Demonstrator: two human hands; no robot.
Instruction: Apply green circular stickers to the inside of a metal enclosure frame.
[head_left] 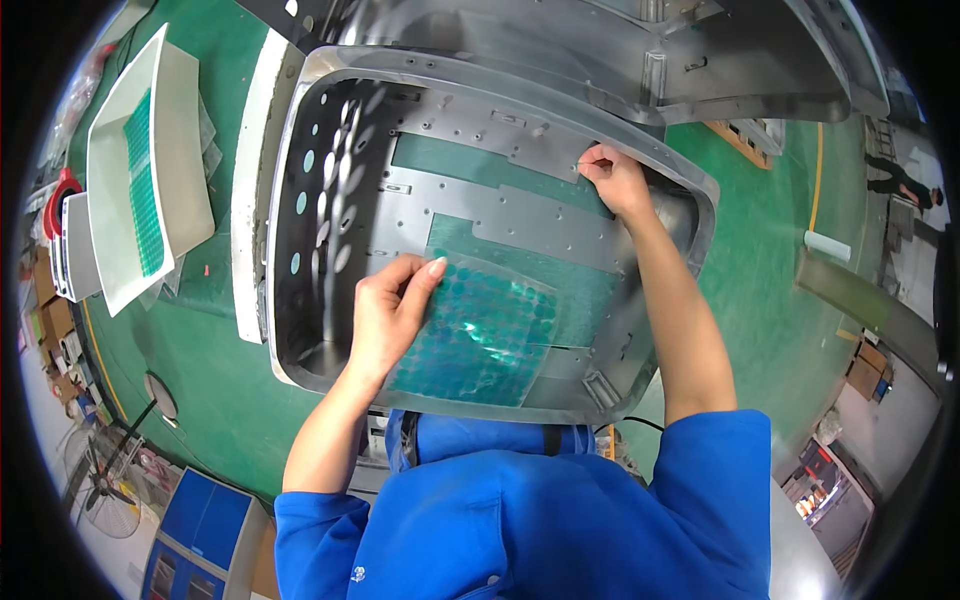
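In front of me stands a deep grey metal housing point(545, 215) with rounded corners, round holes in its left wall and small studs and holes across its floor plate. My left hand point(388, 312) pinches the upper left edge of a clear sheet of round green stickers point(480, 335), which lies over the near part of the housing. Farther back on the right, my right hand point(618, 182) has thumb and forefinger closed together just over the floor plate, close to a stud. Whatever sits between those fingertips is too small to make out.
A white bin point(182, 215) with more green sticker sheets stands at the left. Behind the housing rises another large metal casing point(560, 50). A fan point(108, 495) and a blue cabinet point(205, 520) are at lower left. Far right, a person point(905, 185) is visible.
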